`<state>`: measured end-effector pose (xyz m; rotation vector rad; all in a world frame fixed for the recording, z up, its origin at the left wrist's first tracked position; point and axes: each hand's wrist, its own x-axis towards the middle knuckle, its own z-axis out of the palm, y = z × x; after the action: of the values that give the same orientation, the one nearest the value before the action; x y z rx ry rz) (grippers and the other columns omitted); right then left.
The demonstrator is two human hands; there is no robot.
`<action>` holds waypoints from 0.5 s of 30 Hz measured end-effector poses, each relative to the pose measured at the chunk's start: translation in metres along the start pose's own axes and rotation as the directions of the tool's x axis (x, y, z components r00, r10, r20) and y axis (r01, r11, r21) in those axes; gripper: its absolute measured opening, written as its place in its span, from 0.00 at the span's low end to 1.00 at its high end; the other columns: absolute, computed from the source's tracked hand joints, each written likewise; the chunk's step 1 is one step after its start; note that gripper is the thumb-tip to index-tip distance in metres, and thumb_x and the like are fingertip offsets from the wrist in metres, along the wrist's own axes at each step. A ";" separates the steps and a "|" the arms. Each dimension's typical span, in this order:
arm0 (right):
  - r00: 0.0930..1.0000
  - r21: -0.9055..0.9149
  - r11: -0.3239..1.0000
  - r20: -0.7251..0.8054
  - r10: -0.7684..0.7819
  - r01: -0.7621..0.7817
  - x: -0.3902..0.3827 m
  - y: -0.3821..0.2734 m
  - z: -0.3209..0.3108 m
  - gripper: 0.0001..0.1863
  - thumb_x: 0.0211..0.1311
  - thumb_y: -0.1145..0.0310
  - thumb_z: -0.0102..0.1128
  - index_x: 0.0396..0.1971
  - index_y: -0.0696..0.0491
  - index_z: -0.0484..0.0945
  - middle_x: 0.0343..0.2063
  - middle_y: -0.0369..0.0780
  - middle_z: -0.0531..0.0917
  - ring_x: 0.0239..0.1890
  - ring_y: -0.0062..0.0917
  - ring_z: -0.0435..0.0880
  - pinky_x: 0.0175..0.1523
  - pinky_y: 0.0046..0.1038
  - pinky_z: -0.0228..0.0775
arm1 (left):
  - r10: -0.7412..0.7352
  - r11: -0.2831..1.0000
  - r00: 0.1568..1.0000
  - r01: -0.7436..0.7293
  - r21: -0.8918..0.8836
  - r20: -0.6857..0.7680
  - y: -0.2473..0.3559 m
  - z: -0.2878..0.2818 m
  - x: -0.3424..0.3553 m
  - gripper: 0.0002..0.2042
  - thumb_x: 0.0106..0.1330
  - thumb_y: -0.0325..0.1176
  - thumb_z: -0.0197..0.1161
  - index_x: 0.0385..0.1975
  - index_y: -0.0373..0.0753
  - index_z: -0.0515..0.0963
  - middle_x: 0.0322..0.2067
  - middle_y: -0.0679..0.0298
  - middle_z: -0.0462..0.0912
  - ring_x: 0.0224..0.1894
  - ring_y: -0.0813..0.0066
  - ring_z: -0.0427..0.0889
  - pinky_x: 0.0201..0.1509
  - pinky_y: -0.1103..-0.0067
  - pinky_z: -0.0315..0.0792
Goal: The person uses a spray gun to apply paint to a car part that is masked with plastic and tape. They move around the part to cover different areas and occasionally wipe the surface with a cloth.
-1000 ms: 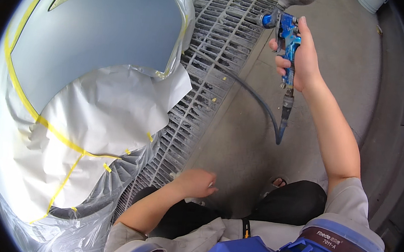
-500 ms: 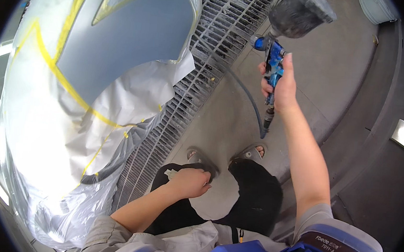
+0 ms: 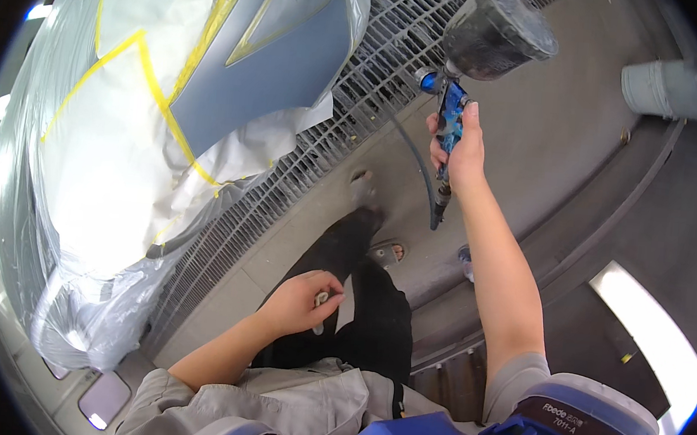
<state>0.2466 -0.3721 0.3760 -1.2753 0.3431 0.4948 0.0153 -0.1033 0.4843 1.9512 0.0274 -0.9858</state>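
Note:
My right hand (image 3: 460, 150) is wrapped round the grip of a blue spray gun (image 3: 451, 110), held out ahead of me at the upper right. A dark, paint-smeared cup (image 3: 497, 36) sits on top of the gun. From the bottom of its handle a dark air hose (image 3: 420, 159) loops up and away over the grating. Low in front of my legs, my left hand (image 3: 299, 303) is closed on a small whitish piece that shows between the fingers; its kind cannot be made out. To the left stands a grey-blue vehicle panel (image 3: 247, 102), apart from both hands.
White masking paper (image 3: 112, 172), yellow tape (image 3: 155, 76) and clear plastic film (image 3: 29, 214) surround the panel. A metal floor grating (image 3: 278, 174) runs beside it. On the right are a whitish bucket (image 3: 666, 88) and a raised, curved edge (image 3: 564, 265).
My view has swung, and my feet and legs have moved. More of the bucket shows at the right. The spray gun stays in my right hand; my left hand has turned, still closed.

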 end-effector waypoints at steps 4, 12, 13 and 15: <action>0.921 0.109 0.960 0.328 0.210 -0.257 0.033 -0.047 -0.004 0.44 0.75 0.25 0.27 0.41 0.56 0.74 0.33 0.36 0.79 0.12 0.17 0.62 0.19 0.23 0.59 | 0.049 0.986 0.997 -0.056 -0.155 -0.053 0.037 -0.015 0.055 0.09 0.69 0.36 0.70 0.40 0.39 0.81 0.35 0.58 0.84 0.40 0.55 0.85 0.45 0.68 0.79; 0.986 -0.251 0.956 0.039 0.164 -0.150 0.145 -0.128 -0.013 0.43 0.76 0.26 0.29 0.44 0.57 0.73 0.40 0.37 0.79 0.13 0.17 0.64 0.19 0.23 0.59 | 0.013 0.930 0.987 -0.072 -0.360 -0.163 0.101 -0.051 0.177 0.10 0.70 0.38 0.70 0.37 0.37 0.82 0.36 0.56 0.84 0.41 0.55 0.85 0.47 0.68 0.78; 0.968 -0.188 0.962 0.117 0.224 -0.200 0.150 -0.136 -0.013 0.44 0.75 0.25 0.29 0.44 0.57 0.73 0.40 0.36 0.79 0.14 0.17 0.63 0.19 0.23 0.59 | -0.024 0.921 0.984 -0.047 -0.387 -0.177 0.107 -0.055 0.185 0.11 0.69 0.39 0.71 0.38 0.38 0.82 0.37 0.56 0.85 0.41 0.56 0.85 0.47 0.68 0.78; 0.927 -0.201 0.944 0.222 0.303 -0.260 0.158 -0.146 -0.013 0.44 0.75 0.25 0.29 0.44 0.57 0.73 0.39 0.36 0.79 0.14 0.17 0.64 0.19 0.24 0.59 | -0.110 0.882 0.976 0.007 -0.472 -0.191 0.119 -0.059 0.193 0.13 0.68 0.41 0.73 0.39 0.38 0.82 0.38 0.57 0.85 0.42 0.58 0.86 0.48 0.69 0.78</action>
<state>0.4589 -0.3897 0.4123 -1.3140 0.2767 0.9399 0.2296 -0.1960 0.4610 1.5983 0.4146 -0.7194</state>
